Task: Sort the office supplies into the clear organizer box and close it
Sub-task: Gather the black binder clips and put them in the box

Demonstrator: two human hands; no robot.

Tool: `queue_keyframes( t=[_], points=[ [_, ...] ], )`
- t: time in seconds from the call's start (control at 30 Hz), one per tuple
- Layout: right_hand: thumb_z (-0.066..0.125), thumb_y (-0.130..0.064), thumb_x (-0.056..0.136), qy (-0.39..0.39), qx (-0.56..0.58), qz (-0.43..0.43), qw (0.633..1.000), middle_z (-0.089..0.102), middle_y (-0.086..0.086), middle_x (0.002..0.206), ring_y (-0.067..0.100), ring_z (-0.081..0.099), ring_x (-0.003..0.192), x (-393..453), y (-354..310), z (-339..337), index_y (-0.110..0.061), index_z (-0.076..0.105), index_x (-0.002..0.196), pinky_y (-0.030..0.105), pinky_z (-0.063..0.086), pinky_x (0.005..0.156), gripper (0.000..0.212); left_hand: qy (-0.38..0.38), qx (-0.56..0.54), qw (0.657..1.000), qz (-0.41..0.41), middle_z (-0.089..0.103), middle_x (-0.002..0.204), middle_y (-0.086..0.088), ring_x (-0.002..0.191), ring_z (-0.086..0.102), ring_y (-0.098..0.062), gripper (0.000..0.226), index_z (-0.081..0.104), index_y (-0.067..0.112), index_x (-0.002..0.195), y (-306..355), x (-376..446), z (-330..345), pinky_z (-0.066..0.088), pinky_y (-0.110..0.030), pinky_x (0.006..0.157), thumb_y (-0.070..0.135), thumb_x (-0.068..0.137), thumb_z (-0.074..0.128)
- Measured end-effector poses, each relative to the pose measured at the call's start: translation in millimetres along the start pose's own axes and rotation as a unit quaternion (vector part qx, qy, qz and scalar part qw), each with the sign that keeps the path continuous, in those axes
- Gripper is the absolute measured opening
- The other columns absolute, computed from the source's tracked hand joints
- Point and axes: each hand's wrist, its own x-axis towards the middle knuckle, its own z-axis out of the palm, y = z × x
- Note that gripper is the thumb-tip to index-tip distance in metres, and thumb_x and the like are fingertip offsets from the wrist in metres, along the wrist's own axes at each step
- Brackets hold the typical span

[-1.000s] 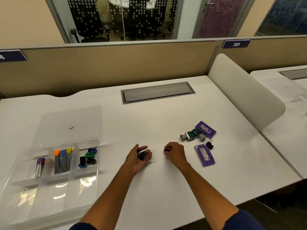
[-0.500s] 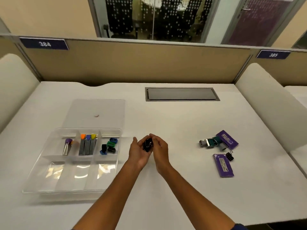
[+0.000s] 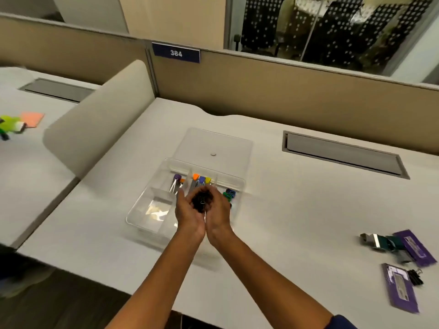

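Note:
My left hand [image 3: 187, 213] and my right hand [image 3: 218, 210] are cupped together around a bunch of black binder clips [image 3: 202, 202], held above the middle of the clear organizer box [image 3: 142, 210]. The box stands open on the white desk, its lid [image 3: 213, 146] lying flat behind it. Its back compartments hold a purple-capped tube [image 3: 175, 182], several lead cases with coloured caps [image 3: 200, 181] and small green and blue clips [image 3: 229, 194]. My hands hide the middle compartments.
At the right of the desk lie two purple packets [image 3: 401, 287], a teal stapler-like item [image 3: 380, 242] and one black binder clip [image 3: 414, 277]. A grey cable hatch [image 3: 342, 153] sits at the back. A curved divider [image 3: 99, 115] borders the left side; coloured items lie on the neighbouring desk.
My hands came together around the black clips and moved left from the bare desk to above the organizer box. The camera view swung left with them.

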Motion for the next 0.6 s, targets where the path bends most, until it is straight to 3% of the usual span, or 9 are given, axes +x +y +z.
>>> queue_keyframes(
  t=[0.13, 0.27, 0.33, 0.43, 0.6],
  points=[
    [0.061, -0.028, 0.087, -0.044, 0.006, 0.037, 0.998, 0.069, 0.009, 0.088, 0.021, 0.064, 0.087, 3, 28, 39, -0.012, 0.072, 0.089, 0.034, 0.052, 0.081, 0.019, 0.054, 0.002, 0.998, 0.033, 0.068, 0.109, -0.021, 0.105, 0.065, -0.031, 0.057, 0.069, 0.005, 0.098, 36, 10, -30, 0.05, -0.04, 0.097, 0.051, 0.096, 0.036],
    [0.059, -0.024, 0.089, -0.069, 0.008, 0.082, 0.994, 0.067, 0.006, 0.084, 0.019, 0.062, 0.084, 5, 50, 72, -0.013, 0.068, 0.082, 0.03, 0.05, 0.083, 0.016, 0.085, 0.004, 0.995, 0.045, 0.067, 0.112, -0.019, 0.105, 0.064, -0.031, 0.056, 0.066, 0.006, 0.103, 67, 22, -60, 0.047, -0.041, 0.101, 0.053, 0.096, 0.036],
    [0.054, -0.028, 0.094, -0.071, 0.005, 0.107, 0.992, 0.065, 0.007, 0.092, 0.018, 0.062, 0.087, 6, 56, 83, -0.011, 0.065, 0.087, 0.028, 0.05, 0.083, 0.02, 0.101, 0.015, 0.994, 0.048, 0.066, 0.112, -0.017, 0.106, 0.063, -0.03, 0.058, 0.064, 0.004, 0.107, 78, 27, -70, 0.047, -0.04, 0.101, 0.054, 0.095, 0.037],
    [0.047, -0.038, 0.097, -0.078, -0.041, 0.127, 0.988, 0.063, 0.008, 0.115, 0.018, 0.059, 0.104, 9, 63, 89, -0.013, 0.061, 0.099, 0.027, 0.044, 0.086, 0.028, 0.126, 0.05, 0.989, 0.061, 0.064, 0.109, -0.013, 0.099, 0.062, -0.026, 0.06, 0.063, 0.003, 0.107, 86, 33, -78, 0.049, -0.033, 0.089, 0.055, 0.095, 0.036],
    [0.04, -0.046, 0.098, -0.086, -0.13, 0.108, 0.982, 0.05, 0.006, 0.142, 0.018, 0.04, 0.135, 16, 67, 86, -0.015, 0.051, 0.13, 0.033, 0.024, 0.111, 0.046, 0.146, 0.136, 0.975, 0.103, 0.063, 0.122, -0.003, 0.11, 0.056, -0.016, 0.063, 0.064, 0.008, 0.119, 89, 35, -79, 0.037, -0.029, 0.091, 0.057, 0.095, 0.031]
  ],
)
